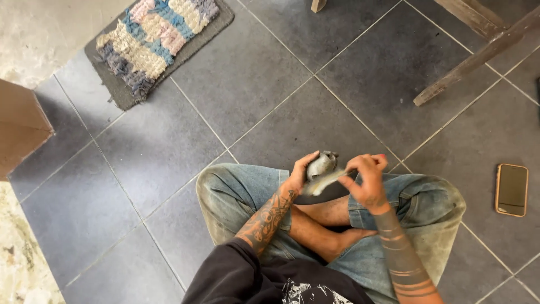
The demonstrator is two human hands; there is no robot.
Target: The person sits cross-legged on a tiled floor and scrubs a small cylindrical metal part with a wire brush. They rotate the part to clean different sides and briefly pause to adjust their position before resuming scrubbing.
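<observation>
I sit cross-legged on a grey tiled floor in blue denim shorts. My left hand (300, 171) grips a small grey rounded object (320, 164), which looks like a stone or a piece of metal, above my lap. My right hand (367, 181) pinches a pale strip (325, 181), perhaps sandpaper or cloth, and presses it against the underside of the grey object. The strip is blurred. Both hands sit close together over my crossed shins.
A phone (511, 190) with a tan edge lies face up on the tiles to my right. A woven multicoloured mat (157, 39) lies at the far left. Wooden furniture legs (478, 53) stand at the far right. A brown box corner (19, 126) juts in at left.
</observation>
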